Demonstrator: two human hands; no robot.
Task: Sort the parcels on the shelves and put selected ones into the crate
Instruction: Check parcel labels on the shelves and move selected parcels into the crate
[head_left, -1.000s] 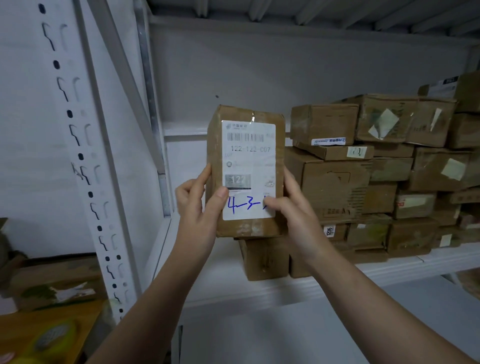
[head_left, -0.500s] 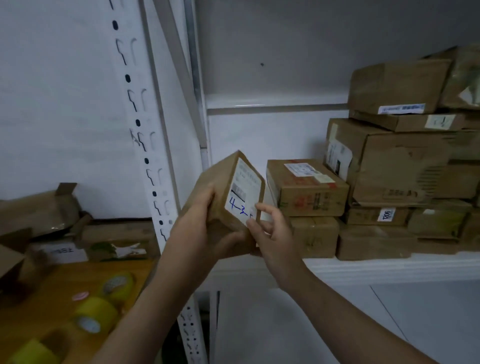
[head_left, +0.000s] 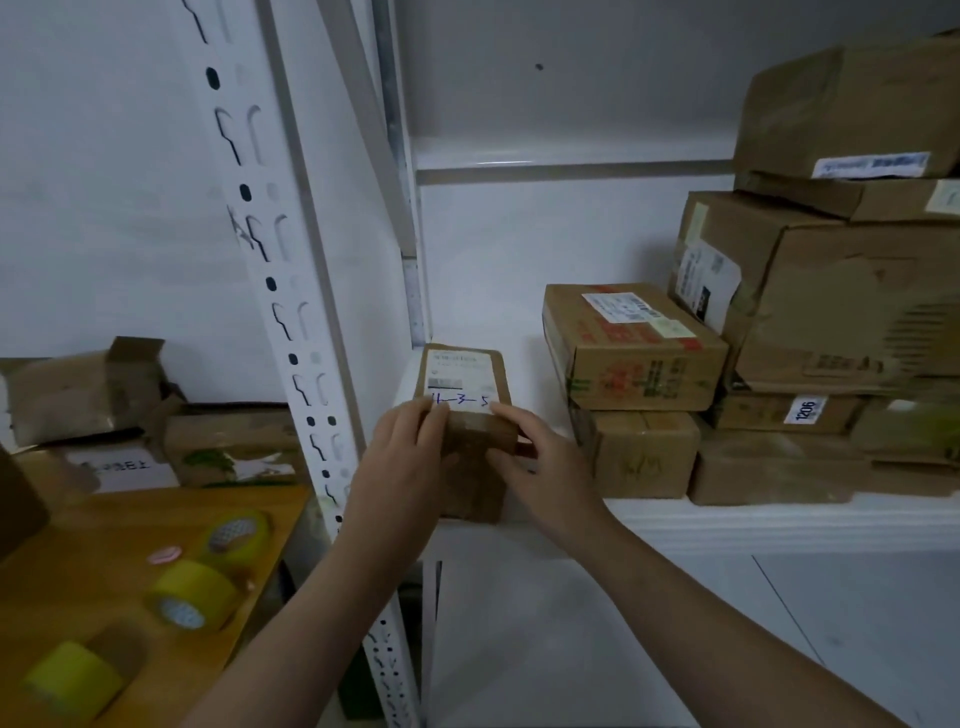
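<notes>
The white metal shelf (head_left: 779, 525) fills most of your view, and its slotted upright post (head_left: 291, 312) runs down the middle-left. To the left of that post is a wooden table (head_left: 104, 530) with opened cartons (head_left: 78, 389) along its far edge.

On the right half of the shelf, brown cardboard parcels are stacked against each other. The biggest is a creased carton (head_left: 841, 312) with a white label on its left face. Just left of it, a carton with red print (head_left: 639, 358) lies on top of a plain carton (head_left: 644, 452). Low in the stack is a flat box marked 1206 (head_left: 784, 413).

Your parcel (head_left: 467, 436) is at the left end of the shelf, close to the upright post and apart from the stack. Its labelled face is turned upward, with "4-3-5" in blue ink along the near edge. Its lower edge meets the shelf's front lip, but you cannot tell whether the shelf carries its weight.

Your hands are on either side of the parcel at its near end. Your left hand (head_left: 405, 467) grips the left corner, its fingers curled over the top edge onto the label. Your right hand (head_left: 545, 467) holds the right corner, with its fingertips resting on the top edge and the palm beside the parcel.

Three yellow tape rolls (head_left: 195, 592) lie on the table near your left forearm.
</notes>
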